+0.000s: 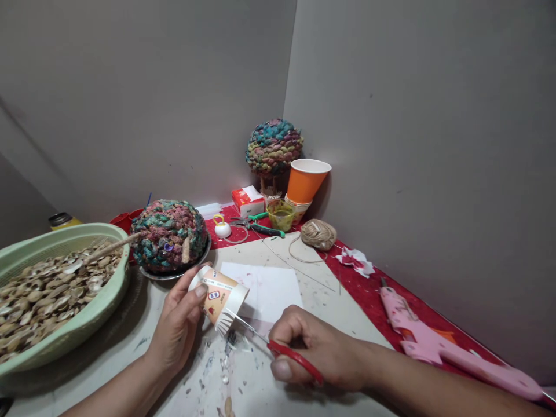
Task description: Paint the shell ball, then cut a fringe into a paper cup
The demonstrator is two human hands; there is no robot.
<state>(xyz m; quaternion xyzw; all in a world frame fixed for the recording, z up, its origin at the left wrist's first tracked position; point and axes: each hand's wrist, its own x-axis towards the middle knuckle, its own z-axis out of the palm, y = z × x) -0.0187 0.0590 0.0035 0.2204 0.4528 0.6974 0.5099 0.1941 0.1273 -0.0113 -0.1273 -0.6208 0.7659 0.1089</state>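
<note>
My left hand [185,315] grips a printed paper cup [220,294] tilted on its side, thumb on the wall and fingers behind it. A fringe of narrow cut strips runs along the lower part of its edge. In my right hand [306,350] is a pair of scissors [299,360] with red handles, the thumb and fingers closed on them. The blades reach left to the cup's edge beside the cut strips. Beneath both hands lies a white paper sheet [264,284] on the table covering.
At left stands a green basket [113,298] of shells. Near it, a multicoloured shell ball [169,234] rests in a metal bowl. Behind are pliers [266,230], an orange cup [306,180] and a twine ball [319,234]. A pink glue gun [438,341] lies right.
</note>
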